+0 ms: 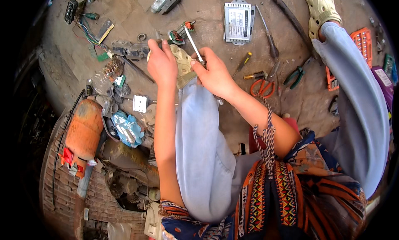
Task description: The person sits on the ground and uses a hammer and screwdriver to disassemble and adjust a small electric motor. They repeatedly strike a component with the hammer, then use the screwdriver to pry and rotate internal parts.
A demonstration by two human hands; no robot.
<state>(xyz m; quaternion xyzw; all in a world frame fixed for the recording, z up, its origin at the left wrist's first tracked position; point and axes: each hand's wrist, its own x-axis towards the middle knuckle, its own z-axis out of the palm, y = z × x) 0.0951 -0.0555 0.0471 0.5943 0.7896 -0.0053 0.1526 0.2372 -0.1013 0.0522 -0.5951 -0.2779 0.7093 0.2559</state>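
My left hand (161,64) and my right hand (214,76) are raised together above my left knee. My right hand grips a screwdriver (193,44) with a pale shaft that points up and left toward a small wired component (179,34) with green and red parts. My left hand is closed on something small at its fingertips; I cannot tell what. Between the hands shows the toe of my pale perforated clog (183,64). My legs in light blue trousers (199,148) stretch out on the dirt floor.
Tools lie on the dirt floor: red-handled pliers (262,87), green-handled pliers (295,77), screwdrivers (268,36), a grey ribbed box (237,22), an orange bit case (362,39). At the left lie an orange cylinder (84,130), wires (89,34), scrap parts.
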